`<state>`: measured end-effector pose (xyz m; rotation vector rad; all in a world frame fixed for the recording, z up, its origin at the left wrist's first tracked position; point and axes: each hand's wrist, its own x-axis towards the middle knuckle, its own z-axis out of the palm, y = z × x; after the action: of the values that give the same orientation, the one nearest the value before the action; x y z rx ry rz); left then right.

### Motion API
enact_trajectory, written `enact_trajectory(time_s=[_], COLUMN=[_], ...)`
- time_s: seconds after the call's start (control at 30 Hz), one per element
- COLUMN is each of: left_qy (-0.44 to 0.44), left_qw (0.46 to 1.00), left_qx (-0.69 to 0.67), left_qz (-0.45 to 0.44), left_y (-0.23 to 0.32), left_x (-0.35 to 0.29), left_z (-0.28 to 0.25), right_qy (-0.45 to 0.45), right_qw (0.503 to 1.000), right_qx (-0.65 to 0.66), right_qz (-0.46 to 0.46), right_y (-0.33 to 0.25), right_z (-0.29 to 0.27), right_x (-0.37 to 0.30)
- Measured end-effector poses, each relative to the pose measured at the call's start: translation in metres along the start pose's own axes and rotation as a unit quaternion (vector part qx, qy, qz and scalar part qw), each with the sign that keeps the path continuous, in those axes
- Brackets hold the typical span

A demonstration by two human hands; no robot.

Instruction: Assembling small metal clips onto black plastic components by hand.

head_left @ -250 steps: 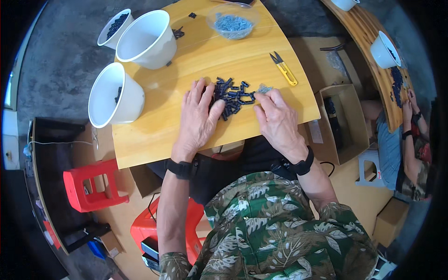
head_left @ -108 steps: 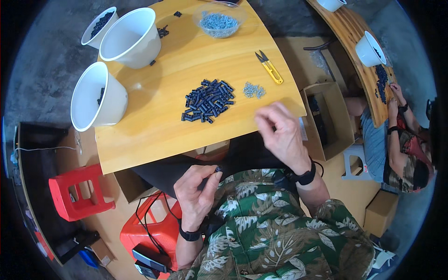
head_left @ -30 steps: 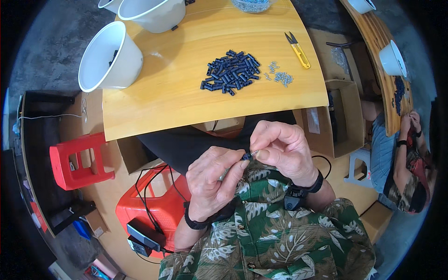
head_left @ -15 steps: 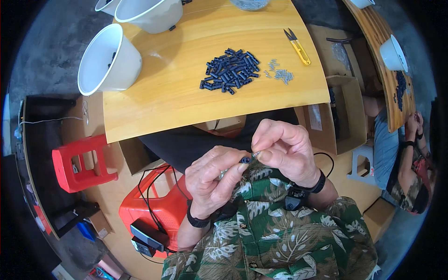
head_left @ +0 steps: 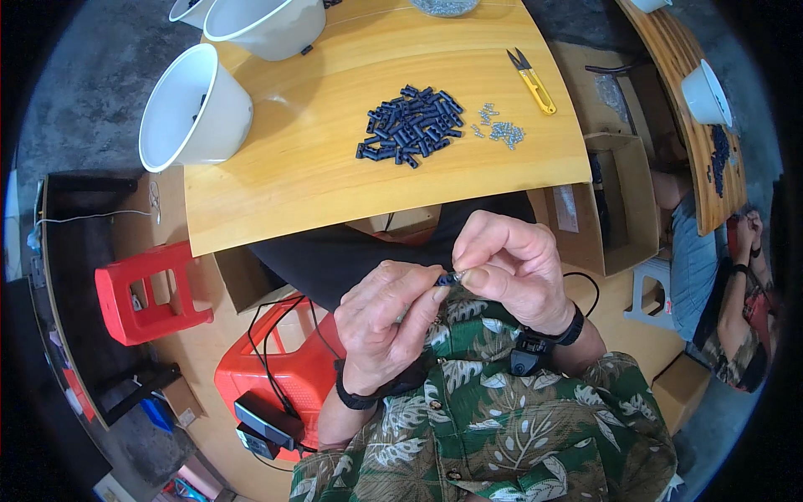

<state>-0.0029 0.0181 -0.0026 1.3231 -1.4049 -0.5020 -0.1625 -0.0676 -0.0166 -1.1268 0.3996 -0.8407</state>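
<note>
Close to my chest, my left hand [head_left: 385,322] and my right hand [head_left: 506,268] meet fingertip to fingertip and pinch one small dark blue plastic piece [head_left: 447,278] between them. Farther out, on the yellow wooden table [head_left: 293,176], lies a heap of several like dark blue pieces [head_left: 408,125]. Just right of that heap is a small scatter of tiny silver metal parts [head_left: 500,130]. Both hands are well below the table's near edge, above my lap.
Yellow-handled snips [head_left: 532,79] lie at the table's back right. White buckets [head_left: 192,109] [head_left: 266,25] stand at its left and back. Red plastic stools [head_left: 142,293] [head_left: 284,368] and open cardboard boxes [head_left: 619,201] surround my seat. Another person [head_left: 736,309] sits at a second table on the right.
Earlier both hands were on the heap on the table; they have drawn back to my chest. In the last second they stay together, working the small piece, with only slight shifts.
</note>
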Motion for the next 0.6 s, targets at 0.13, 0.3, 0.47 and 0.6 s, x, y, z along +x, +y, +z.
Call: enact_trajectory(time_s=[0.13, 0.3, 0.47, 0.6], left_qy=[0.008, 0.004, 0.011, -0.001], left_qw=[1.0, 1.0, 0.995, 0.992], left_qx=[0.005, 0.022, 0.071, 0.097], left_qz=[0.011, 0.017, 0.068, 0.081], left_y=[-0.001, 0.002, 0.0, 0.0], left_x=[0.0, 0.001, 0.001, 0.002], left_z=[0.001, -0.001, 0.001, -0.002], right_qy=[-0.003, -0.002, -0.009, -0.031], right_qw=[1.0, 0.999, 0.968, 0.936], right_qx=[0.006, -0.053, -0.24, -0.326], right_qz=[0.005, 0.008, -0.071, -0.126], right_y=[0.001, -0.003, -0.017, -0.025], right_z=[0.002, -0.001, 0.004, 0.005], right_x=[0.002, 0.002, 0.005, 0.006])
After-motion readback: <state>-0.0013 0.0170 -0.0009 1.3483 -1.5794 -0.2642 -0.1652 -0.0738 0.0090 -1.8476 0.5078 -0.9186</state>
